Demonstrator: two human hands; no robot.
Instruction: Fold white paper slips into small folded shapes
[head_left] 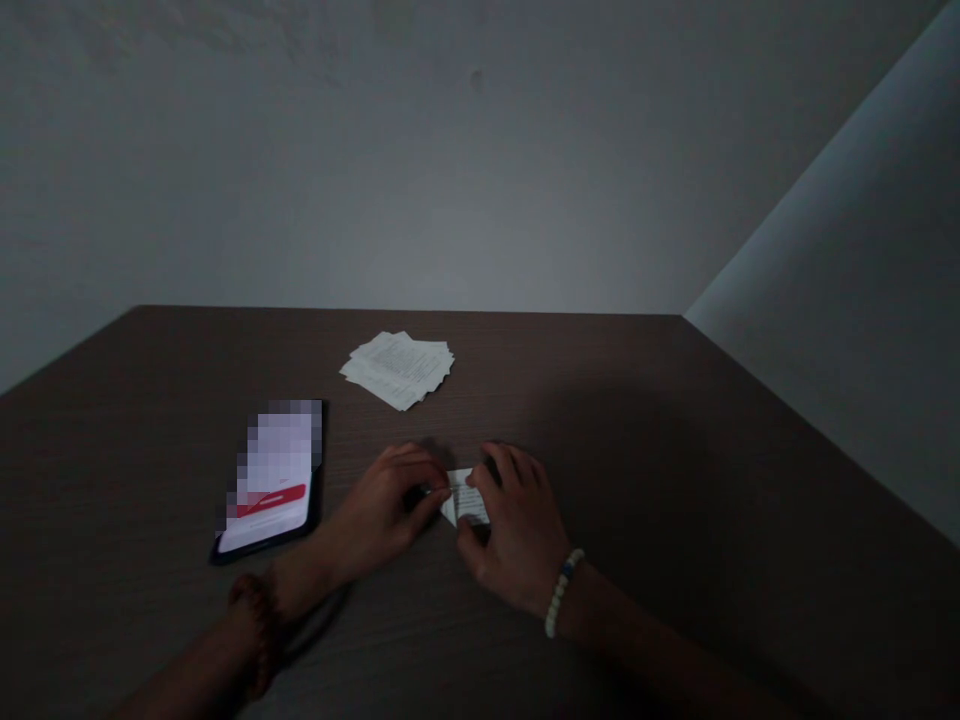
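Paper slip point(465, 498) between left hand point(381, 503), pinching its left edge, and right hand point(517, 520), spread over its right side

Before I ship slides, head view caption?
Left hand and right hand handle a small printed paper on a brown table, with a lit phone left and a paper pile beyond.

The slip of paper point(463, 494) is white with dark rows of print. From it, at eleven o'clock, the paper pile point(401, 370) is off-white, grey-printed; at nine, the black-edged phone point(270, 475) shows pale lilac and red. A reddish-brown bracelet point(256, 632) sits at eight, a cream-beaded bracelet point(557, 598) at four. The table point(600, 385) is brown, finely streaked.
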